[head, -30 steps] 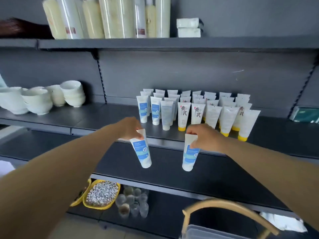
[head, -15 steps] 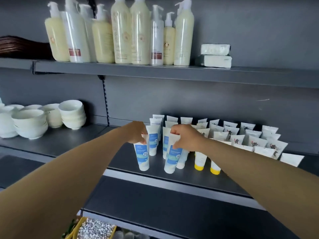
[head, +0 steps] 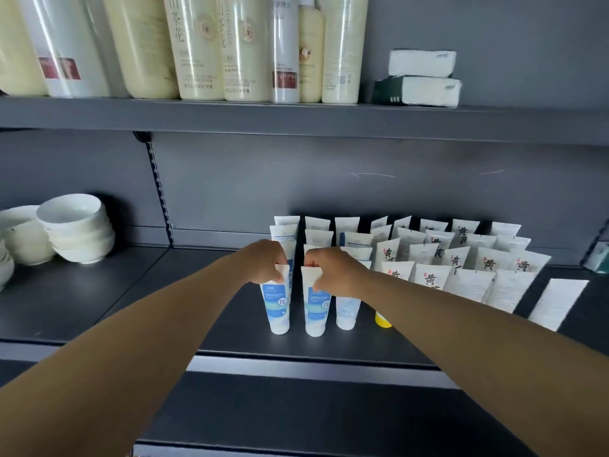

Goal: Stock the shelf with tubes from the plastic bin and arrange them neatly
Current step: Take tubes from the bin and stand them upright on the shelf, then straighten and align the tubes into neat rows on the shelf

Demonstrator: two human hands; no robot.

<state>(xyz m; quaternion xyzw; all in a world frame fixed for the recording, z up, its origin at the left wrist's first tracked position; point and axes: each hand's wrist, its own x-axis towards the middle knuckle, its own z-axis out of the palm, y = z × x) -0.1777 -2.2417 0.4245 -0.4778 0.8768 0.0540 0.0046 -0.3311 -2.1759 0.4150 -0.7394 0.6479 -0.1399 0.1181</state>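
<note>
Pinching the flat crimped top of a blue-label tube (head: 278,305), the left hand (head: 263,266) has fingers curled round it; tube stands cap-down on the grey shelf (head: 99,301), at the front of the stock. Right hand (head: 333,271) grips a second blue-label tube (head: 315,306) the same way, just right of the first, also upright on its cap, with a narrow gap between the two. Both caps appear to touch the shelf surface, though contact can't be confirmed.

Just right of the right-hand grip: a pale tube (head: 346,310) upright, partly hidden by the wrist, then a yellow cap (head: 382,321) peeking out under the forearm.

Behind both grips: rows of white tubes (head: 425,255), crimp ends up, running back to the rear panel; those to the right carry dark characters. Far right of them, a white flat strip (head: 557,303) lies on the shelf.

Well left of the left grip: stacked white bowls (head: 77,227).

Above, on the upper shelf (head: 296,118): cream lotion bottles (head: 201,47) and two stacked white packs (head: 420,79).
</note>
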